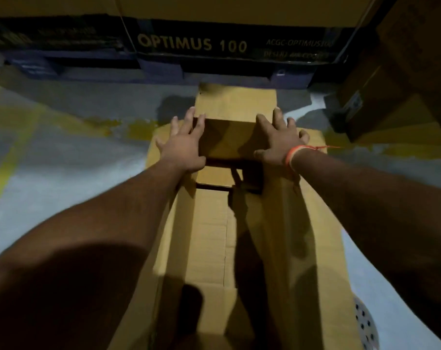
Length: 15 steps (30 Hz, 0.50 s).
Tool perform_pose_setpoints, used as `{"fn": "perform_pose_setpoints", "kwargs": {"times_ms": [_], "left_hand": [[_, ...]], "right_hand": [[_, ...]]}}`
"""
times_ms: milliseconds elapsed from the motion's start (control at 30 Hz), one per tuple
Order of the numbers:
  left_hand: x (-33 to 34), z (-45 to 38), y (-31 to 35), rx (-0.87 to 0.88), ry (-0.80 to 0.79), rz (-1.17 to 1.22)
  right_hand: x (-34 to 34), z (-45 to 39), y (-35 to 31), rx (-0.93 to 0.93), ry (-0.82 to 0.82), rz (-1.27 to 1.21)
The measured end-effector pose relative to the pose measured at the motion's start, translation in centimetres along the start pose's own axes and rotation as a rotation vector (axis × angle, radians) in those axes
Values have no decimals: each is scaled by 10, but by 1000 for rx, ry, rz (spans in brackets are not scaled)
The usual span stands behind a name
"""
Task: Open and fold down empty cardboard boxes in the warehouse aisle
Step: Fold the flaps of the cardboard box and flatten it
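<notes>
Both hands lie flat with fingers spread wide, holding nothing: my left hand (pixel 182 145) presses on the left edge of the far flap (pixel 230 137) of the cardboard box (pixel 209 243), and my right hand (pixel 280 140) presses on that flap's right edge. From the head view I see the fingers of both hands pointing away from me, toward the far end of the box. On my right wrist sits an orange thread band (pixel 294 155), one loose strand sticking out to the right. Long and narrow, the box stretches from the bottom of the view up the middle, lying open on the grey floor (pixel 62 173), its side walls rising under my forearms and its inner bottom seam running down the centre. Beyond my fingertips another flap (pixel 235 102) lies out flat on the floor, pointing at a dark pallet (pixel 161 69). On that pallet stands a dark carton (pixel 227 44) printed "OPTIMUS 100" in pale letters, with more cartons beside it to the left. Worn yellow floor lines (pixel 9 168) cross the ground on the left. At the right edge stands a stack of brown boxes (pixel 401 79), well apart from my hands. Low at the right, a pale perforated object (pixel 364 324) shows, and I cannot tell what it is.
</notes>
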<state>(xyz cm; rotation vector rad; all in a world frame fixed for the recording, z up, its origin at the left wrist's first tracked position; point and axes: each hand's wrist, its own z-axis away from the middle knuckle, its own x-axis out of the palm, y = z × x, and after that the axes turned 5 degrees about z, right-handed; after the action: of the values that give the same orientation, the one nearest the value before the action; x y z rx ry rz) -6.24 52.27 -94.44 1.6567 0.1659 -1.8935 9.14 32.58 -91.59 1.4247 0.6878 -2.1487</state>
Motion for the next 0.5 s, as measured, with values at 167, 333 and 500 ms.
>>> {"fn": "perform_pose_setpoints", "kwargs": {"times_ms": [167, 333, 500], "left_hand": [[6, -1, -5, 53, 102, 177], [5, 28, 12, -93, 124, 348], [13, 119, 20, -255, 33, 331]], "right_hand": [[26, -2, -11, 72, 101, -35], [26, 34, -17, 176, 53, -108], [69, 120, -25, 251, 58, -233]]}}
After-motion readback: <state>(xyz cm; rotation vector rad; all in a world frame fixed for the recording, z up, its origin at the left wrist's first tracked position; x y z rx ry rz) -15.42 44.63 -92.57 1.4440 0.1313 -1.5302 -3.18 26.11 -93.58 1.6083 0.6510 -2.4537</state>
